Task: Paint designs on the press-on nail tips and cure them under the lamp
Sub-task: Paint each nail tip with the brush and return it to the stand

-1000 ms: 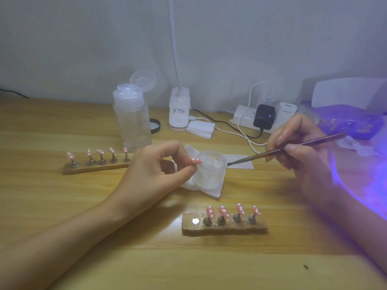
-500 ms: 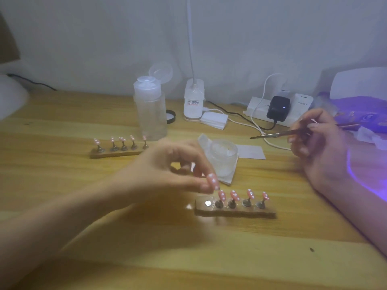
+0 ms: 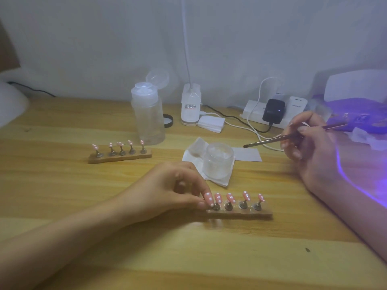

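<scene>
My left hand [image 3: 167, 189] sits in front of the clear jar [image 3: 218, 162], thumb and forefinger pinching a pink white-dotted nail tip [image 3: 208, 199] at the left end of the near holder strip [image 3: 240, 214]. Four more dotted tips [image 3: 246, 195] stand on metal pegs along that strip. My right hand [image 3: 310, 151], right of the jar, grips the thin brush [image 3: 272, 141], with its bristle end pointing at the jar and held above it, not touching. The jar rests on a folded tissue [image 3: 193, 152], with a white card [image 3: 247, 154] just behind-right. A second holder strip [image 3: 120, 156] with five tips lies behind-left of the jar, and a clear pump bottle [image 3: 148, 120] with its lid flipped open stands behind that. The white lamp base [image 3: 190, 107] behind the jar has a label, too blurred to read. The power strip [image 3: 253, 110] behind-right carries a black adapter [image 3: 273, 110] and a white plug [image 3: 297, 104] with grey lettering I can't read. The curing lamp [image 3: 356, 88], far right of the jar, glows purple.
</scene>
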Motion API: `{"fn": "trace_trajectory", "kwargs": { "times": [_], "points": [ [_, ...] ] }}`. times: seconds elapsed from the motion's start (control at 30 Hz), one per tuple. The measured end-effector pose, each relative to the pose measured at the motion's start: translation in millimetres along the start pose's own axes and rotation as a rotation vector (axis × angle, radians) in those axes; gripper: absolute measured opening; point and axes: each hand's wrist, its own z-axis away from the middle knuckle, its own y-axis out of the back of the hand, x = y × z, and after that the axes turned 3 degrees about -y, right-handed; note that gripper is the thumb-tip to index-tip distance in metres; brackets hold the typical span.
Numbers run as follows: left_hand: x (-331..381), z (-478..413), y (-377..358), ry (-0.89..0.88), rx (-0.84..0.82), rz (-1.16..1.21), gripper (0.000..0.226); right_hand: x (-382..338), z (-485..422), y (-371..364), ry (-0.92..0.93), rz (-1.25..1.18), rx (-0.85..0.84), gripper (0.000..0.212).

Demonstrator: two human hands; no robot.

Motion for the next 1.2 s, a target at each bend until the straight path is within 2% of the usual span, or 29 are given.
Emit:
{"fn": "trace_trajectory", "kwargs": {
  "times": [0.23,0.43,0.57,0.67,0.77,0.87,0.97,1.1,1.2],
  "points": [
    [-0.2,-1.6,2.9,0.062,-0.019,0.027,0.021,-0.5,0.5,-1.1,0.002,-0.009,0.008,0.014],
    [0.8,3.9,-0.3,-0.011,0.006,-0.088,0.026,-0.6,-0.2,0.0,0.005,-0.025,0.024,0.017],
    [3.7,6.9,-18.1,-0.065,0.095,-0.308,0.020,-0.3,0.1,-0.2,0.007,-0.028,0.019,0.019],
    [7.0,5.2,-23.4,-0.080,0.151,-0.349,0.009,-0.8,0.4,-0.6,0.005,-0.031,0.018,0.018],
    [9.7,5.5,-23.5,-0.130,0.163,-0.419,0.014,-1.0,0.8,-1.1,0.000,-0.032,0.023,0.021],
    [17.4,7.3,-25.6,-0.248,0.196,-0.654,0.006,-0.9,0.8,-1.1,-0.008,-0.030,0.028,0.026],
    [26.7,11.2,-26.6,-0.428,0.275,-0.855,0.014,-2.4,1.2,-1.7,-0.001,-0.040,0.049,0.027],
    [42.0,2.7,-6.2,-0.593,0.472,-0.567,0.010,-7.9,1.2,-4.4,0.026,-0.015,0.061,0.022],
    [47.6,-15.9,17.7,-0.568,0.579,-0.325,0.013,-14.8,3.2,-12.5,0.031,0.011,0.018,0.023]
  ]
}}
